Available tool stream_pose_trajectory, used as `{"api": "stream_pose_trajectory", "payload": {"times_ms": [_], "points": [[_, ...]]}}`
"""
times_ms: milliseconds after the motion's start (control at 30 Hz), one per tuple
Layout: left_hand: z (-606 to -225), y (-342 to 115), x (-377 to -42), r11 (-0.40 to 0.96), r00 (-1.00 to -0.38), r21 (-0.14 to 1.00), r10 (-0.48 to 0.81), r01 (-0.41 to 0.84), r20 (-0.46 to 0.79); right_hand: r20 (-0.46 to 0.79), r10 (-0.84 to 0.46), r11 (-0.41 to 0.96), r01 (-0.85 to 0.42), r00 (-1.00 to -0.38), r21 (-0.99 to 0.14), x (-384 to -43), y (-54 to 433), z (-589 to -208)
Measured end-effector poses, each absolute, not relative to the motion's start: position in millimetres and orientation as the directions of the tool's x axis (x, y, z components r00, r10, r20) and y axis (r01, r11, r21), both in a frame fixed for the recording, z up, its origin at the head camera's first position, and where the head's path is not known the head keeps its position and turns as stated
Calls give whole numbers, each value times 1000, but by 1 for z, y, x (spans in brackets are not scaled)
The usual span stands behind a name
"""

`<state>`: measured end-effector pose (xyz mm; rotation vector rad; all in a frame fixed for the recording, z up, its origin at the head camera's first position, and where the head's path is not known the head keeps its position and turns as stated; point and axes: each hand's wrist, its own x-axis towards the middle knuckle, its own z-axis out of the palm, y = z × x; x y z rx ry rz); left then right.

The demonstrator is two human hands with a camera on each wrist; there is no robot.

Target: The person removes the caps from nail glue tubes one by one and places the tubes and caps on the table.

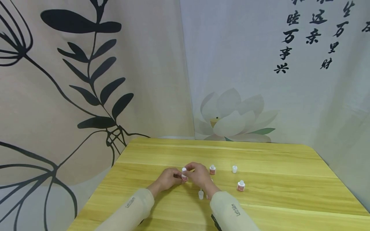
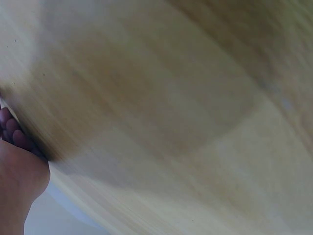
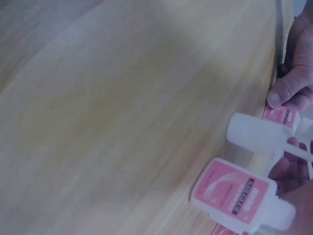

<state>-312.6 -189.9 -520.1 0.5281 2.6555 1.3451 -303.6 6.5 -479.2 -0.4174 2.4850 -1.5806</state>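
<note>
In the head view my left hand (image 1: pixel 169 179) grips a small bottle (image 1: pixel 184 178) with a pink-red label. The fingers of my right hand (image 1: pixel 199 175) pinch the white cap (image 1: pixel 184 169) at its top. In the right wrist view, the left thumb (image 3: pixel 282 94) lies against that bottle's label (image 3: pixel 281 116). Nearer stands another glue bottle (image 3: pixel 234 193), uncapped, its threaded neck showing; a white brush cap (image 3: pixel 254 134) is beside it. Curled left fingers (image 2: pixel 14 132) show at the edge of the left wrist view; the bottle is not visible there.
Two more bottles, one (image 1: pixel 212 170) behind the right hand and one (image 1: pixel 241 186) to its right, stand on the wooden table (image 1: pixel 289 192). A loose white cap (image 1: pixel 234 169) is farther back, another (image 1: pixel 200 194) near the right wrist. Patterned curtain (image 1: pixel 162 80) hangs behind.
</note>
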Motion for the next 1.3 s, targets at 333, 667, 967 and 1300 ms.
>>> {"api": "stream_pose_trajectory", "payload": {"times_ms": [333,667,967,1300], "points": [[-518,-189,-311,507,-929,822,364,259,68,-5,-329,392,-132,-944,-911,-303,8,-481],[-518,-189,-311,531,-930,807,363,258,59,0,-317,394,-132,-948,-909,-305,7,-482],[-517,-188,-312,554,-935,794,351,250,49,3,-327,392,-138,-945,-910,-304,8,-482],[-517,-188,-312,579,-939,777,341,248,46,7,-315,389,-136,-949,-911,-304,7,-483]]}}
